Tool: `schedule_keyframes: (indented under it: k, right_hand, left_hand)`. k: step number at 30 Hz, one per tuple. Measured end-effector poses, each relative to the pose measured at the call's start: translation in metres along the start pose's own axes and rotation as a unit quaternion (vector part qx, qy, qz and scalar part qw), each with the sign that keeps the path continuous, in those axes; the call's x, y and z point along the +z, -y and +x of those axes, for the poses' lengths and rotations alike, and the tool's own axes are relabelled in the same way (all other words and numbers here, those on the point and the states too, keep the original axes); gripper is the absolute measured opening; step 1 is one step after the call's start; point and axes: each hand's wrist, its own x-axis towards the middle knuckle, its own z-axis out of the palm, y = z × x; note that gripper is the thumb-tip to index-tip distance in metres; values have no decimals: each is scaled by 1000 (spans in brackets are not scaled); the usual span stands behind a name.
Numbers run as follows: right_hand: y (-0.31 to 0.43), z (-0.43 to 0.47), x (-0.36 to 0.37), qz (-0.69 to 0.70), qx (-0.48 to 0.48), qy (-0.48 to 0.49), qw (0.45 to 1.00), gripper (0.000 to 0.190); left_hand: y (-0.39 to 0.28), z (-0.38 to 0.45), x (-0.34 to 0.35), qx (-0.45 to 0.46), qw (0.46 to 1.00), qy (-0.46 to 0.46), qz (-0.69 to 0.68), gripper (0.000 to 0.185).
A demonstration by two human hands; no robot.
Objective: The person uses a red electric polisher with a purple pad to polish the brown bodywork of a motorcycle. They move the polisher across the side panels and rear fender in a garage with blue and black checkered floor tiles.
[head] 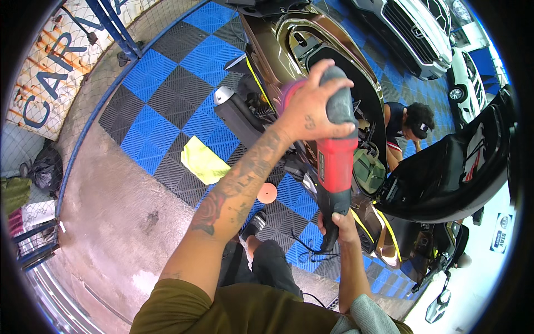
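Observation:
A red and black rotary polisher [337, 163] is held in both my hands. My left hand [311, 104] wraps over its black head, fingers spread around the housing. Around the rear handle, my right hand [345, 227] is closed. The purple pad [290, 92] lies against or very close to the bronze side panel [265, 54] of a motor scooter; my left hand partly hides it. The scooter's black seat [442, 175] is raised, and a green bag [369, 173] sits in the storage space below it.
A yellow-green cloth [204, 160] and an orange round pad [267, 193] lie on the blue and black floor tiles [162, 79]. The power cord [306, 246] trails near my feet. Beyond the scooter a person [413, 121] crouches. Parked vehicles [413, 29] stand behind; a mesh fence [96, 104] runs left.

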Motion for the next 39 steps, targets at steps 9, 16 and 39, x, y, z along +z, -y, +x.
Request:
schedule_keyframes:
  k: [9, 16, 39]
  right_hand:
    - [-83, -58, -58, 48, 9, -34, 998, 58]
    - [-54, -39, -43, 12, -17, -20, 1000, 57]
    - [-59, -4, 9, 5, -96, -62, 993, 53]
  left_hand:
    - [-37, -45, 80, -15, 997, 73, -16, 78]
    - [-28, -51, 58, 11, 998, 30, 58, 82]
    - [-14, -50, 22, -44, 997, 61, 4, 93]
